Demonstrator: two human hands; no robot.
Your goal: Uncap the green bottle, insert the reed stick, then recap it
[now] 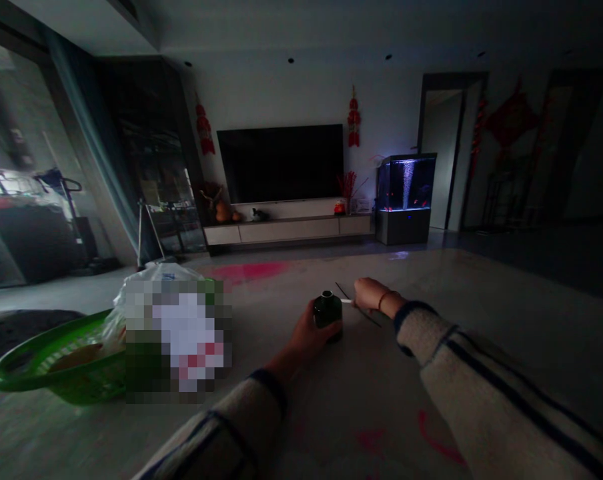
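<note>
On the table, my left hand (pixel 314 331) is wrapped around a small dark green bottle (pixel 327 309). The bottle stands roughly upright, and its round neck has no lid on it. To the right of the bottle, my right hand (pixel 369 293) is closed, with a short thin white piece (pixel 346 301) sticking out of its fingers towards the bottle. A thin dark stick (pixel 343 290) runs slantwise past the same fingers and shows again below the hand. Whether my fingers hold the stick too, I cannot tell.
At the left of the table (pixel 261 413) stands a green plastic basket (pixel 89 387) with a clear plastic bag (pixel 156 273). A blurred-out white and red item covers its right side. Beyond the table are a television (pixel 281 163), a low cabinet (pixel 289 230) and a lit aquarium (pixel 406 187).
</note>
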